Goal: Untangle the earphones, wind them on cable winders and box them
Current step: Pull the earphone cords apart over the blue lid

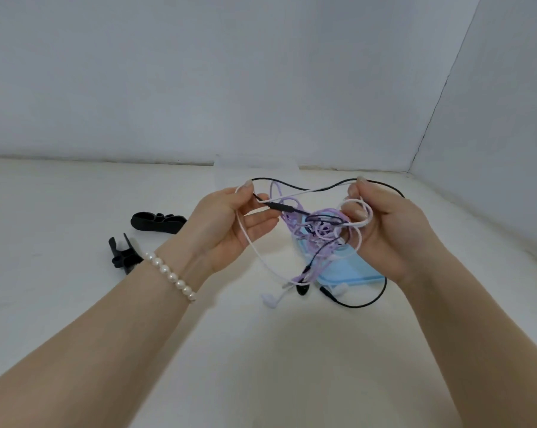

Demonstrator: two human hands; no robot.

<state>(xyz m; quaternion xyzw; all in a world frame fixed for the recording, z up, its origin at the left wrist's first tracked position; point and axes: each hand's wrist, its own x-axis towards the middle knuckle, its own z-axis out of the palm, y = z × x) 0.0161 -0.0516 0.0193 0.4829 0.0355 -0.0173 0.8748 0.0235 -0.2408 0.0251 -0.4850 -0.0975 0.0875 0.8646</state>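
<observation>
Item: tangle of earphones (pixel 318 225), black, white and lilac cords knotted together, hanging at the centre of the frame between two raised hands, above a white table (pixel 75 193). The left hand (pixel 230 227), left of centre, is pinching a white cord and a black cord between thumb and forefinger at its upper edge, its other fingers lying loosely curled beneath, with the white cord running down across the palm. The right hand (pixel 390 230), right of centre, is pinching the same cords at its fingertips near the top, with white loops draping round its curled fingers. The knot is sitting just beside the right hand's fingers, with a black inline remote (pixel 281 206) stretching toward the left hand. White earbuds (pixel 268 301) and a black earbud (pixel 302 288) are dangling to the table below centre. A light blue box (pixel 347 270) is lying under the tangle. Two black cable winders (pixel 157 222) (pixel 122 253) are resting at the left. A pearl bracelet (pixel 171 276) is circling the left wrist.
</observation>
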